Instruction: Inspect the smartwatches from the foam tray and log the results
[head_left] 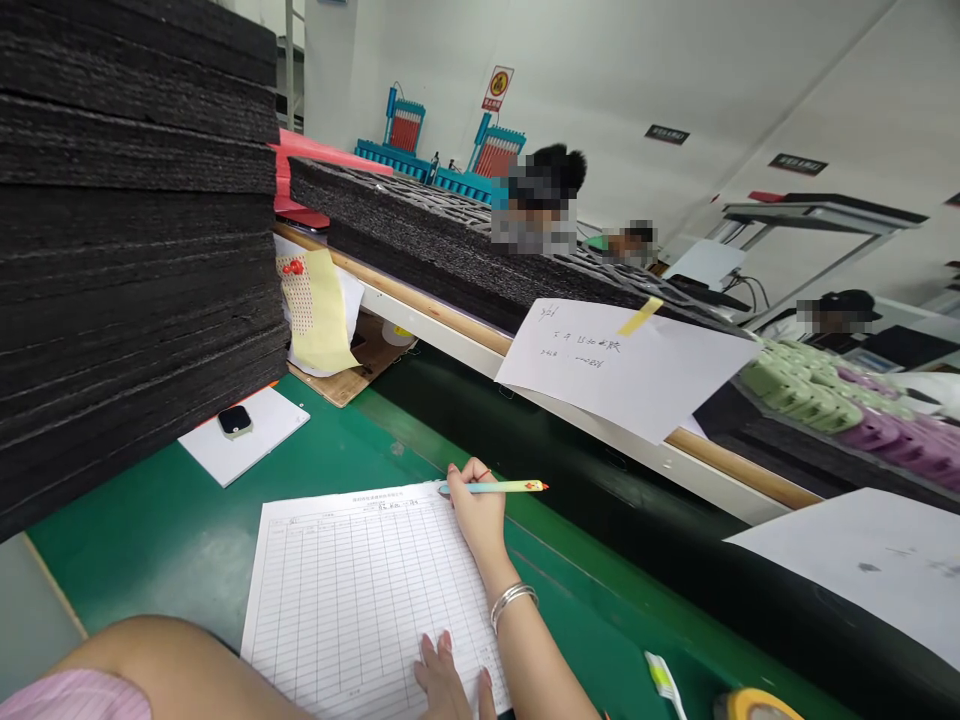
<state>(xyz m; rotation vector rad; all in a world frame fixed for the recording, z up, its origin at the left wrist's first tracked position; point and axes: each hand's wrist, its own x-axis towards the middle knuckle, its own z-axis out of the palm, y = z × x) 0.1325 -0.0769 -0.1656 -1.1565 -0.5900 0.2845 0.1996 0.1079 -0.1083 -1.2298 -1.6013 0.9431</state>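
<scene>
A pen point(510, 487) with a pale blue and yellow barrel is held in my right hand point(478, 515), its tip at the upper right corner of a printed table form point(352, 590). Some handwriting shows near the top of this sheet, while most of its cells look blank. My left hand point(441, 685) lies on the lower right part of the form with fingers apart, partly cut off by the frame's bottom edge. Silver bangles point(514, 600) circle my right wrist. The form rests on a green tabletop point(172, 550).
Black foam sheets point(135, 250) are stacked high at left. Beside them lies a smartwatch point(235, 421) on a white pad point(262, 440). A toothbrush point(664, 684) and a tape roll point(757, 705) sit lower right. Beyond, a raised ledge carries foam trays and green and purple parts point(802, 390); several people sit behind.
</scene>
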